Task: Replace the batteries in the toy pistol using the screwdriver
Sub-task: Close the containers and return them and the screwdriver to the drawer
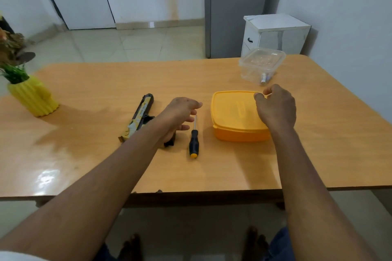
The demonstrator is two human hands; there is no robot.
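The black and yellow toy pistol (pixel 141 112) lies on the wooden table (pixel 106 82), its grip partly hidden under my left forearm. A screwdriver (pixel 194 140) with a black and yellow handle lies just right of it, tip pointing away from me. My left hand (pixel 180 114) hovers over the pistol's grip and the screwdriver's shaft, fingers relaxed, holding nothing. My right hand (pixel 275 106) hangs over the far right corner of the closed yellow lunch box (pixel 233 116), fingers loosely curled and empty. A clear lidded container (pixel 262 65) at the back right holds batteries (pixel 264 78).
A yellow ribbed pot with a plant (pixel 31 95) stands at the table's left edge. Behind the table are a white cabinet (pixel 275 34) and a grey fridge (pixel 233 6). The table's front edge (pixel 191 192) runs just before me.
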